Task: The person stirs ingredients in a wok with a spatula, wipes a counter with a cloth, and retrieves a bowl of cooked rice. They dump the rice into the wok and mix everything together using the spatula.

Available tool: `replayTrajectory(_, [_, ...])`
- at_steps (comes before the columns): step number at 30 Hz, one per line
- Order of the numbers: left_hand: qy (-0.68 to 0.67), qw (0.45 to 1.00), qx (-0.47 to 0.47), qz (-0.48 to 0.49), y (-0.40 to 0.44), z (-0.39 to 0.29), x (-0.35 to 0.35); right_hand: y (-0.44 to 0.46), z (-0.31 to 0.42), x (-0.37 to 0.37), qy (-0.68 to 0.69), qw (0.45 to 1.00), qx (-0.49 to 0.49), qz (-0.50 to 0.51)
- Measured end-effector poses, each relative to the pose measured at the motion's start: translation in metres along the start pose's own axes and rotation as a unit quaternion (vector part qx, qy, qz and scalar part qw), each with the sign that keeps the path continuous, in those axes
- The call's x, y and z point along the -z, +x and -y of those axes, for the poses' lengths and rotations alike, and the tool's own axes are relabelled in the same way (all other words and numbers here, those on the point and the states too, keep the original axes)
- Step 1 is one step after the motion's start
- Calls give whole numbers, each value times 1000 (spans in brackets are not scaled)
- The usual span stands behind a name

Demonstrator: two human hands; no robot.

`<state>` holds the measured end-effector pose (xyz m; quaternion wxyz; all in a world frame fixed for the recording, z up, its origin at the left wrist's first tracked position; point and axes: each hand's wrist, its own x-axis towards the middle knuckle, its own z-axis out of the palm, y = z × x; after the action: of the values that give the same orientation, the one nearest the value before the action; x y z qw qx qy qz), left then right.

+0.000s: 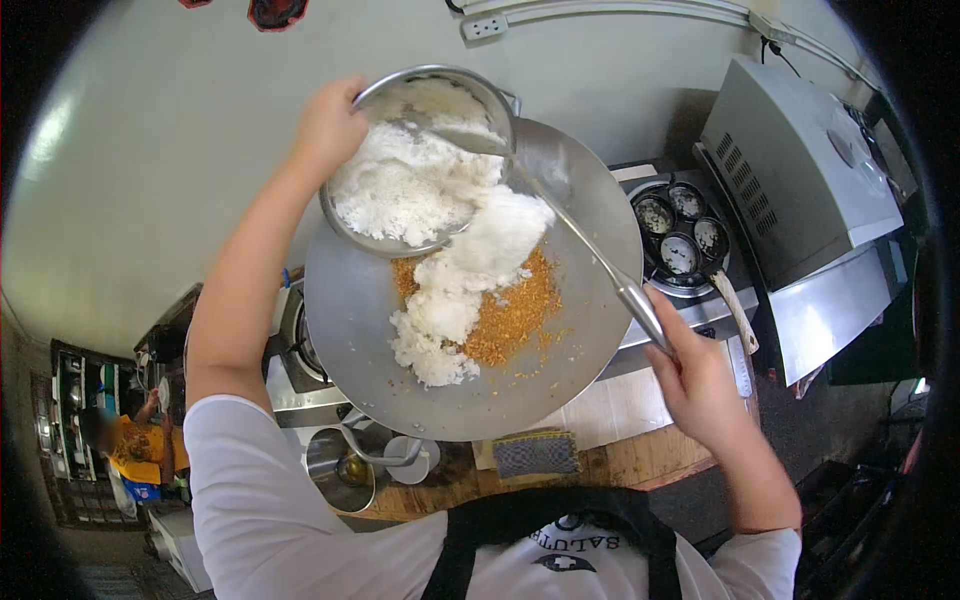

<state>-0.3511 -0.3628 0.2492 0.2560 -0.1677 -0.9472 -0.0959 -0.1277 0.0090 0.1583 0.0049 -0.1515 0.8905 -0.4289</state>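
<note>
My left hand (337,125) grips the rim of a metal bowl (425,78), tilted over a large wok (350,330). White rice (400,180) fills much of the bowl, and some of it spills over the lip into the wok. A metal spatula (590,245) is in my right hand (695,385), closed round its handle; its blade is at the rice by the bowl's edge. In the wok, clumps of rice lie beside and partly over golden-brown bits (515,315).
Right of the wok, a black pan with round cups (680,230) sits on a stove, near a grey appliance (800,170). A metal pot (340,470) and a folded cloth (537,455) are at the near side. Another person (145,445) is at far left.
</note>
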Motion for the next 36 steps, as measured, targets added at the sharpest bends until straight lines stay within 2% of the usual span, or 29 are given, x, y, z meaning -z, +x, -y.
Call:
replayTrajectory(1, [-11, 999, 38, -12, 1, -1, 3, 0, -2, -12, 77, 997, -25, -17])
replayTrajectory(2, [-23, 997, 76, -23, 0, -4, 5, 1, -5, -27, 113, 993, 0, -38])
replayTrajectory(4, [-11, 996, 77, -48, -3, -10, 13, 2, -4, -58, 168, 984, -35, -52])
replayTrajectory(6, [6, 995, 88, -53, -7, -17, 23, 9, 5, -83, 175, 980, -2, -96])
replayTrajectory(8, [28, 993, 110, -44, -12, -31, 30, 15, 16, -99, 132, 971, 100, -173])
replayTrajectory(11, [28, 990, 123, -64, -19, -38, 31, 14, 35, -97, 152, 981, -7, -118])
replayTrajectory(14, [-11, 987, 148, -53, -27, -37, 33, 13, 35, -98, 107, 988, -9, -108])
replayTrajectory(18, [-53, 991, 119, -21, -44, -58, 42, 9, 38, -100, 119, 984, 5, -129])
replayTrajectory(20, [-82, 991, 107, 20, -52, -73, 54, 6, 39, -88, 140, 985, 0, -97])
replayTrajectory(21, [-75, 995, 62, 16, -54, -74, 57, 4, 36, -81, 150, 985, -2, -80])
replayTrajectory(24, [-53, 997, -46, 13, -61, -72, 62, 1, -2, -62, 116, 985, 77, -101])
replayTrajectory(26, [-41, 994, -94, 25, -64, -76, 66, 0, -3, -37, 245, 969, 2, -18])
replayTrajectory(29, [-45, 993, -107, 36, -68, -76, 61, 5, -13, -12, 318, 943, -68, 70])
replayTrajectory(31, [-41, 991, -122, 40, -73, -78, 59, 12, -12, 2, 400, 898, -125, 135])
replayTrajectory(32, [-39, 990, -127, 47, -75, -77, 58, 16, -14, 0, 404, 894, -114, 157])
replayTrajectory(35, [-89, 989, -117, 0, -70, -72, 52, 26, -16, -11, 295, 946, -20, 136])
replayTrajectory(36, [-78, 991, -106, 18, -70, -71, 52, 31, -22, -15, 260, 959, 47, 104])
